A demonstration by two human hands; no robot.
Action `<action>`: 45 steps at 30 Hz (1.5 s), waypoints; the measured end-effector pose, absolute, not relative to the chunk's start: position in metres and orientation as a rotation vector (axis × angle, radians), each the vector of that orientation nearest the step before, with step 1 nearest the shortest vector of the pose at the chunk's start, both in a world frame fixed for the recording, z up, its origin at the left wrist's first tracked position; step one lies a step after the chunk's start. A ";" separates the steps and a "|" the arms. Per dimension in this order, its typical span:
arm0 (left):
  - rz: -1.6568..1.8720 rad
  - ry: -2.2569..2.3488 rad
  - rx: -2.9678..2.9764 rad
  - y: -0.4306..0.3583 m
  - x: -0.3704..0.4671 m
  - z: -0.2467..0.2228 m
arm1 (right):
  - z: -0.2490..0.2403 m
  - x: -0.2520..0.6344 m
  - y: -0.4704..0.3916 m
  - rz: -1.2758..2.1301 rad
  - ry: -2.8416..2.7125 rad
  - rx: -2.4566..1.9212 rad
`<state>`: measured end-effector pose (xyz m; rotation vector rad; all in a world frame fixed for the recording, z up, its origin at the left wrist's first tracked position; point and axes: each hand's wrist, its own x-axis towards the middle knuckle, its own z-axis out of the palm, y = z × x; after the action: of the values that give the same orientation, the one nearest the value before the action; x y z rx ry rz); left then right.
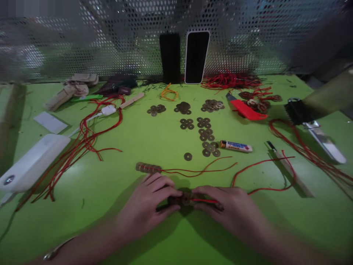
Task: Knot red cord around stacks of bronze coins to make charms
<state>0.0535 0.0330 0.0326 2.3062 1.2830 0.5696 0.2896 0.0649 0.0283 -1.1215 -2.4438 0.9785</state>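
My left hand and my right hand pinch a dark row of coins from either side, low over the green table. A red cord runs along the row towards my right palm, and its loose part curls out beyond my right hand. Just above my left fingers lies a row of overlapping coins strung with red cord. One single coin lies above the hands, with small coin groups further up. My fingers partly hide the held coins.
Two phones lean against a perforated metal screen. Red cords and a white power strip lie left. A glue tube, red cutter, slim knife and black brush are on the right.
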 end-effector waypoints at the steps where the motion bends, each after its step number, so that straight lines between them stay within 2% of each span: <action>1: 0.571 1.290 2.304 0.033 0.054 0.032 | 0.028 0.291 0.065 1.007 -2.423 -1.106; 10: 0.595 1.316 2.346 0.042 0.079 0.036 | 0.033 0.308 0.068 1.005 -2.244 -1.030; 19: 0.912 1.143 2.387 0.080 0.113 0.053 | 0.049 0.333 0.088 0.567 -2.126 -0.945; 24: 0.968 1.083 2.473 0.100 0.120 0.067 | 0.060 0.343 0.103 0.408 -2.127 -0.979; 45: 0.920 1.011 2.459 0.120 0.125 0.062 | 0.041 0.343 0.104 0.509 -2.016 -1.025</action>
<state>0.1254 0.1198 0.0620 2.4588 1.0112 0.9197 0.3425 0.1040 0.0413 -1.0248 -2.0163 0.5090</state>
